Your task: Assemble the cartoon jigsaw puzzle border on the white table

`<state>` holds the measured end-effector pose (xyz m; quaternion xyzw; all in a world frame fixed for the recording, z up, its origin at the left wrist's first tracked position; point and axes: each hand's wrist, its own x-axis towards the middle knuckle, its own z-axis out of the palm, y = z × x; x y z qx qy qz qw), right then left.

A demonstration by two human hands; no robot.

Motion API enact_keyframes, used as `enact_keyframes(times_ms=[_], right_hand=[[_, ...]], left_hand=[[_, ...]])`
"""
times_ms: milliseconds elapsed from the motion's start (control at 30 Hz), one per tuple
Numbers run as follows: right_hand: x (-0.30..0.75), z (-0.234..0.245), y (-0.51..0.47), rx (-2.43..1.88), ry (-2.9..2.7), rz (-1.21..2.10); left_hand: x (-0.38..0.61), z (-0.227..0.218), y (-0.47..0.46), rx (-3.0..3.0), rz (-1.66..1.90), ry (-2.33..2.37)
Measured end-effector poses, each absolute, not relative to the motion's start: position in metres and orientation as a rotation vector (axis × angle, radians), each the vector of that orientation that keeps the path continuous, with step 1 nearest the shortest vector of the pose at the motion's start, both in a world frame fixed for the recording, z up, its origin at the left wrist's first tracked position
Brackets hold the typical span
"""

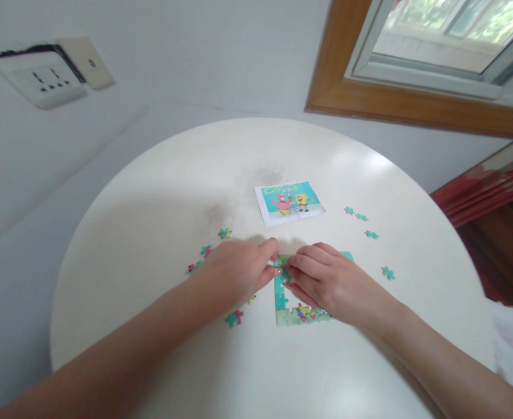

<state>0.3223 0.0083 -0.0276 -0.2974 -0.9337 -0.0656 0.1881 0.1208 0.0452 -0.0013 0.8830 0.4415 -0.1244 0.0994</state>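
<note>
Bare forearms (121, 349) slanted in from both lower corners toward the puzzle (280, 299), which lay flat on the table (173, 192), a little right of the middle. Everything turned on its upper left corner: the left hand (239, 270) stood outside it, tips beside the left edge, while the right hand (326, 276) reached over it from the right and was the nearer. The long axis seemed to run left to right, though the right hand hid much of that side. The left thumb and forefinger were curled, a small gap between them; I could not tell whether they pinched anything. The right fingers were bunched, nearly closed, with teal card under the tips, whether gripped or merely pressed I could not tell.

Thin, stiff-looking card made up the puzzle's border, teal and pale green, its inner side knobbed and notched around a patch of white tabletop. Similar knobbly left pieces (224, 233) were scattered about the left hand, and teal right pieces (388, 273) lay well apart beyond the other. Past the hands sat a flat paper print (289, 201) of cartoon figures, white-margined. Smooth and rounded, the table bore greyish smudges.
</note>
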Motion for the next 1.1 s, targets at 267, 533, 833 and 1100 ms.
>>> enact_keyframes(times_ms=[267, 533, 833, 1100], right_hand=[[0.328, -0.030, 0.008, -0.869, -2.649, -0.063], [0.333, -0.027, 0.011, -0.866, -2.678, 0.039], [0.329, -0.032, 0.002, -0.907, -2.608, 0.014], [0.331, -0.032, 0.002, -0.831, -2.646, -0.080]], left_hand=[[0.119, -0.002, 0.046, 2.637, -0.341, 1.289], [0.117, -0.006, 0.046, 2.671, -0.284, 1.263], [0.117, -0.005, 0.046, 2.665, -0.247, 1.251], [0.115, -0.009, 0.046, 2.669, -0.194, 1.237]])
